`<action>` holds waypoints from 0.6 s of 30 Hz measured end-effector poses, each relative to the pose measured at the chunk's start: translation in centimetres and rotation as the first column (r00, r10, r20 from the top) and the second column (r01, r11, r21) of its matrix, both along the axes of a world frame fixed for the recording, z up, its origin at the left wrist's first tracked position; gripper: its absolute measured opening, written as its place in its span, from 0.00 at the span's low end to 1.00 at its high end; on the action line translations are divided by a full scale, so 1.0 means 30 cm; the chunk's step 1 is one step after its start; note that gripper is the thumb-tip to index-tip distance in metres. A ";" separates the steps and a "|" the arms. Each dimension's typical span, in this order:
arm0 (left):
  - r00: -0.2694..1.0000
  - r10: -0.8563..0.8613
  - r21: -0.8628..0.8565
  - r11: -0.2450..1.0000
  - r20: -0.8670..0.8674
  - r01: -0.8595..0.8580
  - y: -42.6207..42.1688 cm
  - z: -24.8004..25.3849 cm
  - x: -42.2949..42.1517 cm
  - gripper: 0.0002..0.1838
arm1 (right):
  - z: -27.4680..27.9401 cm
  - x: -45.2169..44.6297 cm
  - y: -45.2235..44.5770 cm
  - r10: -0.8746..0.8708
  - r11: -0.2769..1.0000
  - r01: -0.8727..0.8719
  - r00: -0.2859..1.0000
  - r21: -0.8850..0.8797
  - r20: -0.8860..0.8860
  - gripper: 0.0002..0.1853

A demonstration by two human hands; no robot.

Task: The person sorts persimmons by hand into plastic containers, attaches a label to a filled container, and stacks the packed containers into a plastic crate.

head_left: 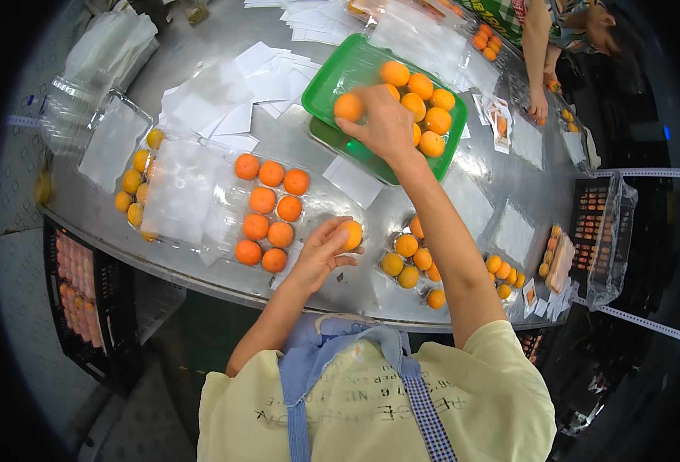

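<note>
My left hand (pixel 326 250) is closed around an orange fruit (pixel 350 236), just right of a clear plastic tray (pixel 224 208) that holds several oranges (pixel 262 200). Over the green basket (pixel 330 83) my right hand (pixel 382 119) reaches in, its fingers smeared by motion. At its thumb and fingertips is another orange (pixel 348 107). More oranges (pixel 437 120) lie in the basket to the right of that hand.
White paper sheets (pixel 259 73) spread behind the tray. Small yellow-orange fruits (pixel 406 246) sit in clear packs near the front edge. Black crates (pixel 97 292) stand at the left. Another person's hand (pixel 538 103) works at the upper right.
</note>
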State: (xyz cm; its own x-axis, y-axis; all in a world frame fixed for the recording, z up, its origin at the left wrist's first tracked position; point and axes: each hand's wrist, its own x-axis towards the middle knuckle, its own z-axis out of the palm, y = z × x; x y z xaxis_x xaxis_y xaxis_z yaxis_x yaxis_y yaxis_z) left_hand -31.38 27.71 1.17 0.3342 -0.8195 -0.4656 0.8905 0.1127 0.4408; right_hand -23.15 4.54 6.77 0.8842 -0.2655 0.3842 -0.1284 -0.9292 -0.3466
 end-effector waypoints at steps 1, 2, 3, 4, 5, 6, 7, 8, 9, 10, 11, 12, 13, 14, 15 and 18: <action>1.000 0.000 0.013 1.000 0.005 -0.001 -0.004 -0.005 0.003 0.23 | 0.000 0.009 0.003 -0.009 1.000 0.009 1.000 -0.030 -0.016 0.24; 1.000 0.010 0.002 1.000 0.018 -0.010 -0.005 -0.005 0.006 0.23 | -0.002 0.017 0.005 -0.019 0.998 0.017 0.999 -0.060 -0.031 0.24; 0.999 0.019 -0.008 1.000 0.030 -0.019 -0.005 -0.002 0.009 0.23 | -0.007 0.024 0.003 -0.010 0.995 0.010 1.000 -0.100 0.002 0.24; 0.999 0.027 -0.017 1.000 0.041 -0.026 -0.004 0.000 0.010 0.23 | -0.012 0.029 0.000 0.000 0.990 0.005 0.999 -0.139 0.035 0.25; 0.998 0.041 -0.020 0.999 0.044 -0.040 -0.005 -0.001 0.010 0.23 | -0.018 0.031 -0.001 0.010 0.984 0.003 0.998 -0.177 0.068 0.25; 0.997 0.054 -0.023 0.998 0.048 -0.053 -0.009 -0.002 0.011 0.23 | -0.022 0.028 -0.002 0.008 0.985 0.004 0.998 -0.172 0.069 0.25; 0.996 0.066 -0.026 0.998 0.053 -0.065 -0.010 -0.003 0.015 0.23 | -0.024 0.026 -0.004 0.006 0.986 0.006 0.997 -0.169 0.071 0.25; 0.996 0.073 -0.038 0.997 0.046 -0.071 -0.009 -0.002 0.018 0.24 | -0.026 0.024 -0.006 0.004 0.986 0.009 0.997 -0.165 0.074 0.25; 0.996 0.079 -0.051 0.996 0.040 -0.077 -0.010 -0.001 0.021 0.24 | -0.021 0.018 -0.005 0.002 0.988 0.007 0.999 -0.155 0.053 0.26; 0.996 0.085 -0.064 0.995 0.034 -0.083 -0.011 0.000 0.023 0.25 | -0.010 0.011 -0.002 0.000 0.989 0.005 0.999 -0.145 0.034 0.26; 0.996 0.082 -0.067 0.995 0.033 -0.080 -0.010 -0.003 0.024 0.25 | -0.004 0.006 -0.001 -0.002 0.991 0.004 1.000 -0.136 0.014 0.26; 0.996 0.079 -0.070 0.995 0.033 -0.077 -0.008 -0.007 0.026 0.25 | -0.003 0.004 -0.002 0.005 0.991 -0.003 1.000 -0.133 0.016 0.26; 0.997 0.076 -0.073 0.995 0.032 -0.073 -0.007 -0.009 0.025 0.25 | -0.003 0.002 -0.002 0.011 0.992 -0.009 1.000 -0.129 0.019 0.26; 0.996 0.079 -0.071 0.995 0.032 -0.077 -0.008 -0.007 0.023 0.25 | -0.002 0.000 -0.003 0.017 0.992 -0.015 1.000 -0.126 0.022 0.26; 0.996 0.083 -0.069 0.994 0.033 -0.080 -0.008 -0.003 0.021 0.25 | -0.004 -0.001 -0.005 0.020 0.993 -0.017 1.000 -0.121 0.022 0.26; 0.997 0.078 -0.076 0.994 0.020 -0.076 -0.004 -0.003 0.016 0.24 | -0.015 0.001 -0.007 0.025 0.994 -0.022 0.999 -0.104 0.026 0.26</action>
